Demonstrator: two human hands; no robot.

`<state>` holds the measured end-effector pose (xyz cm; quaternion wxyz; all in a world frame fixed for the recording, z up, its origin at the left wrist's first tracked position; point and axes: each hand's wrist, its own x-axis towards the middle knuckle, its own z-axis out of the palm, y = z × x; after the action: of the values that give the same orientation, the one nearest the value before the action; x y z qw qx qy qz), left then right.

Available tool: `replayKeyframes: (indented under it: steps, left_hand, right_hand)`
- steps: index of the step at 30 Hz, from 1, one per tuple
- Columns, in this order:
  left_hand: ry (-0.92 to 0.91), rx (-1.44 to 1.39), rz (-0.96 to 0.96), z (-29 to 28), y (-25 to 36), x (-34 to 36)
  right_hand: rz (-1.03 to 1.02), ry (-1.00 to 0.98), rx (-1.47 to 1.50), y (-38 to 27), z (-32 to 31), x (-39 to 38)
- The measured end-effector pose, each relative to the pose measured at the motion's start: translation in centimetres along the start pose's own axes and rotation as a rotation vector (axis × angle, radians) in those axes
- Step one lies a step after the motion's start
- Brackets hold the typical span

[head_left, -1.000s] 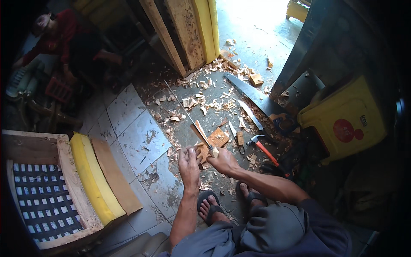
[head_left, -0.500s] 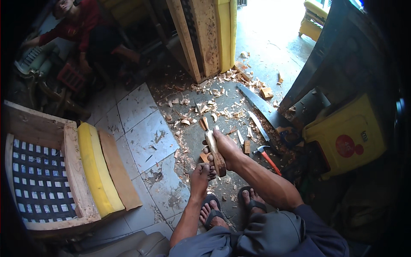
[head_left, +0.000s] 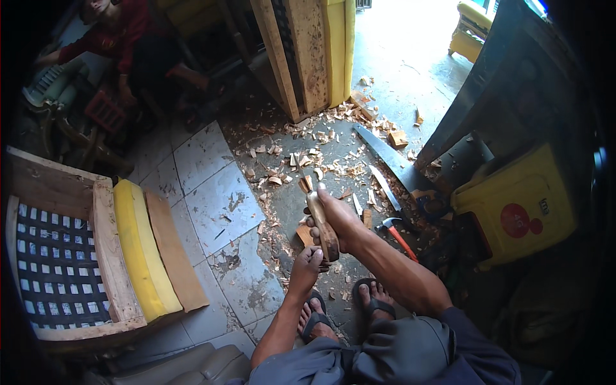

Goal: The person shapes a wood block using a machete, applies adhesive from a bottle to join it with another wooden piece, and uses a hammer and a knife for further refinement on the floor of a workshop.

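Between my two hands is a carved wooden handle (head_left: 326, 232) of pale and brown wood, with a thin dark blade or rod running from its far end. My right hand (head_left: 343, 221) is wrapped around its middle from the right. At the near, thicker end, my left hand (head_left: 307, 266) has its fingers curled in against the wood; the fingertips are partly hidden. Below on the floor, just left of the handle, lies a small wood block (head_left: 304, 235).
Wood shavings (head_left: 276, 179) litter the floor. To the right lie a handsaw (head_left: 385, 154), a knife (head_left: 384, 183), a hammer (head_left: 401, 239) and a yellow plastic container (head_left: 523, 205). A webbed wooden frame (head_left: 102, 250) with yellow foam stands left. A person (head_left: 122, 38) sits at the far left.
My left hand's fingers have shifted and closed in more at the near end of the handle. My right hand keeps its hold, and the view has moved slightly.
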<state>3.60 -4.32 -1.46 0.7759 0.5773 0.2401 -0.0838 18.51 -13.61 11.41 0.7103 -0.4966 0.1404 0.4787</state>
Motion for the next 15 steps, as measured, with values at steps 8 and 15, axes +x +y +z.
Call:
replayKeyframes:
  steps: [8, 15]
  left_hand:
    - [0.049, -0.013, -0.005, -0.8, 1.1, 0.0]
    - [0.089, 0.079, 0.17, 0.9, 2.1, 0.0]
  right_hand:
    - [-0.729, 0.278, -0.899, 1.2, -4.0, -0.6]
    - [-0.711, 0.213, -0.743, 5.8, -7.1, 0.2]
